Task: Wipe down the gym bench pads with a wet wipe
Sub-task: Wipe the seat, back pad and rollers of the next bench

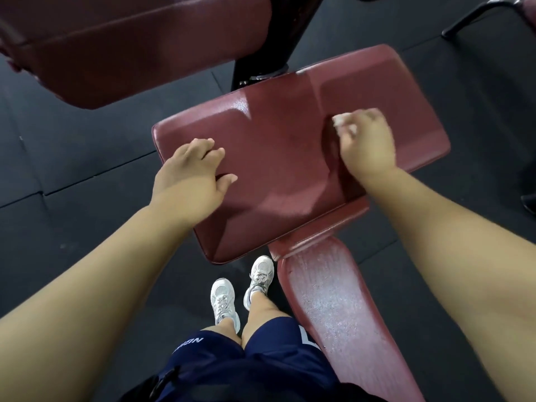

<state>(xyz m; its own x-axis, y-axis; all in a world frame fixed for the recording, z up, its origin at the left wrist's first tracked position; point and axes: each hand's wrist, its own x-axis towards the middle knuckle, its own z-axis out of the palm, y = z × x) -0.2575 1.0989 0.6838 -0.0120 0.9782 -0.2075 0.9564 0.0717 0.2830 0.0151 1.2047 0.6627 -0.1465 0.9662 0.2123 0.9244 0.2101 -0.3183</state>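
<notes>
Person stands over a maroon bench pad (278, 158), both bare arms reaching down onto it.

Right hand (367, 140): on the right part of the pad's top. Fingers (352, 124) curled and bunched close together, pinching a crumpled white wet wipe (340, 119). The wipe pokes out past the fingertips and touches the vinyl.

Left hand (191, 166): resting on the pad near its left edge. Fingers (210, 150) bent and close together with the tips on the surface, thumb stuck out to the side. It holds nothing.

Pad surface: a shiny band runs across the middle, between the two hands.

A narrower maroon pad (333, 300) sits lower, at the person's right side, its top pale and scuffed. A bigger maroon pad (116, 44) fills the upper left, with a black frame post (261, 62) beside it.

Below: white trainers (223, 297) on the dark rubber floor (72, 134), and navy shorts (261, 352).
</notes>
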